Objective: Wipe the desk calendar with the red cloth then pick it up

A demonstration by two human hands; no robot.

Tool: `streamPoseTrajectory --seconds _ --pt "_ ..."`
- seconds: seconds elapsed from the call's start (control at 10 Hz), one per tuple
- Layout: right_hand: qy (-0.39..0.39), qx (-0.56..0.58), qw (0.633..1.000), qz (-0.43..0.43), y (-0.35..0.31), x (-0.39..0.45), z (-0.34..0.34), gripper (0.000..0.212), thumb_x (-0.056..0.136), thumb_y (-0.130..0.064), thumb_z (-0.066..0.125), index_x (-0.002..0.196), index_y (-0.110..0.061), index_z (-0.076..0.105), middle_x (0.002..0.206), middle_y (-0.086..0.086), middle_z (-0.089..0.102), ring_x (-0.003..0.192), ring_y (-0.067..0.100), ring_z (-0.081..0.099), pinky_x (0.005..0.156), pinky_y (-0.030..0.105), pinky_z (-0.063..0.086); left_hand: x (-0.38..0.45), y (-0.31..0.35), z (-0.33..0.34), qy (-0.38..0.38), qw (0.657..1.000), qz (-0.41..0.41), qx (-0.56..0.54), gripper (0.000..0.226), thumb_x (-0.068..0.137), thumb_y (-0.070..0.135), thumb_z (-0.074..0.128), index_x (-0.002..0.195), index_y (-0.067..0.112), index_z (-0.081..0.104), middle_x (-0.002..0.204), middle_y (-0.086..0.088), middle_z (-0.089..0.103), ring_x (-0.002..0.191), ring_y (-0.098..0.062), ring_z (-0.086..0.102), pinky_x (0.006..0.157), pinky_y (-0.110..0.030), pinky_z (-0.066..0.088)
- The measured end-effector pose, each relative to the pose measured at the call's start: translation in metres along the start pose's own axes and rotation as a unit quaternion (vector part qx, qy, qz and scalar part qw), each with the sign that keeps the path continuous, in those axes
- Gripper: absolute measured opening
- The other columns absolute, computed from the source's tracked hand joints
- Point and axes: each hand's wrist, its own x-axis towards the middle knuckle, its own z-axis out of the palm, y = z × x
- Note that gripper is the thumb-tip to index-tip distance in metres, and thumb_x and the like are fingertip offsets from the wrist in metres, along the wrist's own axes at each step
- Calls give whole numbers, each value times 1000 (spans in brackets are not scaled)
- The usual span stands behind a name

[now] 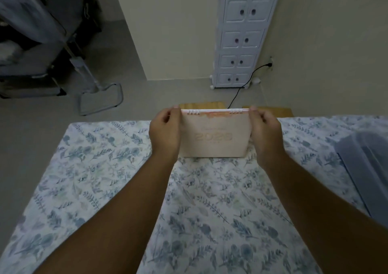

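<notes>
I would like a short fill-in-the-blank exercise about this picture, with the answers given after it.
1. The desk calendar is held by ____ hands, the left hand and the right hand.
2. The calendar's white spiral binding runs along its ____ edge.
3. The cloth with the leaf print under the calendar is mostly white and ____.
4. The black cable leads up to a socket on the ____.

Answers: both; top; blue; wall
</notes>
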Motion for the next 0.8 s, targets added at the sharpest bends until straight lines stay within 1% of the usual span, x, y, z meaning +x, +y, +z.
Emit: streamPoseTrajectory --seconds 0.1,0.2,0.3,0.4,0.5,0.6,0.7,0.8 --pt "9 25 1000 -7 -1 29 21 38 91 -55 59 98 -19 68 101 8 72 91 25 69 73 37 56 32 1 12 -3 1000 14 -7 22 99 37 58 89 27 75 83 14 67 78 2 57 72 -21 44" --pt "20 34 999 -11 2 39 30 30 90 -51 61 96 -22 69 100 6 71 89 23 66 76 39 55 41 0 17 -3 1000 14 -11 25 100 34 57 80 34 72 81 15 66 73 9 57 68 -15 44" --pt "26 41 999 -16 12 42 35 12 97 -35 62 95 -24 68 91 -1 66 80 13 60 67 29 50 43 -11 22 11 1000 6 6 35 102 32 54 69 37 64 75 15 63 68 7 54 64 -15 42" --pt "31 36 999 -23 16 42 35 12 98 -34 63 98 -23 69 91 -1 67 79 12 61 65 27 50 41 -16 22 22 999 14 20 32 103 33 53 73 37 64 76 15 63 70 3 54 64 -17 42" --pt "42 49 998 -25 16 41 36 9 96 -33 64 95 -26 70 93 2 69 82 15 62 70 33 52 43 -16 19 13 999 22 41 31 102 34 54 74 29 65 71 12 61 66 -1 52 62 -20 42" --pt "38 8 999 -26 10 41 34 11 96 -33 62 96 -25 69 93 2 70 82 16 63 68 33 52 46 -11 14 8 996 34 77 35 98 32 56 68 17 67 61 8 54 58 -6 46 56 -26 39" --pt "-2 -126 992 -18 -8 43 22 19 98 -36 57 102 -24 70 100 3 72 84 18 66 66 33 52 48 6 3 -26 984 69 164 27 97 30 56 89 15 77 71 7 65 67 -11 59 61 -24 45" --pt "-28 -233 971 -36 -27 37 11 34 98 -44 52 117 -24 71 115 6 71 96 25 65 76 36 52 44 23 -5 -45 968 99 226 34 99 33 54 116 12 75 103 -2 74 95 -23 69 82 -32 55"
